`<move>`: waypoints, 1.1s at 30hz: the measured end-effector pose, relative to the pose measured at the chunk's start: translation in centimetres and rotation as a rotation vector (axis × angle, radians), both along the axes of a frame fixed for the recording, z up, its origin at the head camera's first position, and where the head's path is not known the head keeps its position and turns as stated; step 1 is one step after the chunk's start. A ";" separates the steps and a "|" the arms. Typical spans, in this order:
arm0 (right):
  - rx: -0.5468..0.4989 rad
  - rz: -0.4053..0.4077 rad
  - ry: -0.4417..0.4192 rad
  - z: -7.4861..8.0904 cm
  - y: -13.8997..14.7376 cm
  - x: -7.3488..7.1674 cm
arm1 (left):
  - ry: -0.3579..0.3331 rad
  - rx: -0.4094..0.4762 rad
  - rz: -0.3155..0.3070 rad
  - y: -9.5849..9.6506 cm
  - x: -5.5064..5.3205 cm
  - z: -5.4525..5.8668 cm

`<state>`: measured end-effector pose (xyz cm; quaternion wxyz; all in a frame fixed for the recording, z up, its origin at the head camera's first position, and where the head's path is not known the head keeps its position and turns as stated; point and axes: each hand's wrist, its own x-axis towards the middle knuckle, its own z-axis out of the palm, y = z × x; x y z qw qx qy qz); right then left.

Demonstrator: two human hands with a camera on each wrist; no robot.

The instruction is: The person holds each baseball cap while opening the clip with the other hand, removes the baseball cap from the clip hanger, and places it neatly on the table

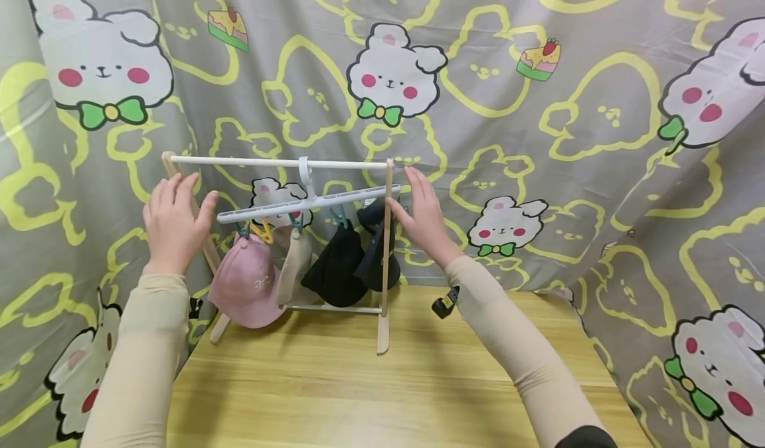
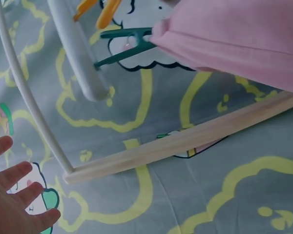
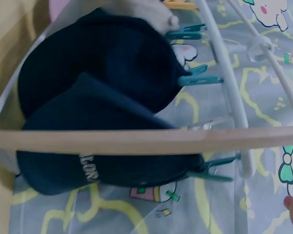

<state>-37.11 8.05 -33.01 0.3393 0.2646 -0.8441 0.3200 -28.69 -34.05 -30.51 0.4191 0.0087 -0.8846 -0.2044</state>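
Observation:
A light-blue clip hanger (image 1: 311,202) hangs tilted from the white top bar (image 1: 239,161) of a wooden rack, its left end lower. Clipped under it are a pink cap (image 1: 245,282), a beige cap (image 1: 295,269), a black cap (image 1: 337,269) and a dark navy cap (image 3: 107,122) with white lettering. Beside the rack's left post (image 2: 151,153), my left hand (image 1: 173,219) is raised with fingers spread, apart from the wood in the left wrist view. My right hand (image 1: 424,212) is by the right post (image 1: 387,255), its fingers extended and holding nothing.
The rack stands on a wood-grain table (image 1: 335,395). Teal clips (image 3: 200,80) and a yellow clip (image 1: 263,231) are on the hanger. A patterned grey curtain (image 1: 490,149) encloses the back and sides. A small black object (image 1: 445,302) shows beside the right sleeve.

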 end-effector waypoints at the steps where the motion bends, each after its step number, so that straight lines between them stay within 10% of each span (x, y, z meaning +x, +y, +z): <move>1: -0.011 0.002 0.011 0.4 -0.3 -0.2 | -0.010 0.009 0.003 0.0 -0.2 0.2; 15: 0.172 -0.172 0.244 3.7 -5.4 -2.0 | -0.167 0.042 0.023 -1.2 -3.1 2.9; 33: 0.362 -0.315 0.330 2.7 -6.6 -3.4 | -0.335 0.209 0.001 -2.5 -6.0 3.8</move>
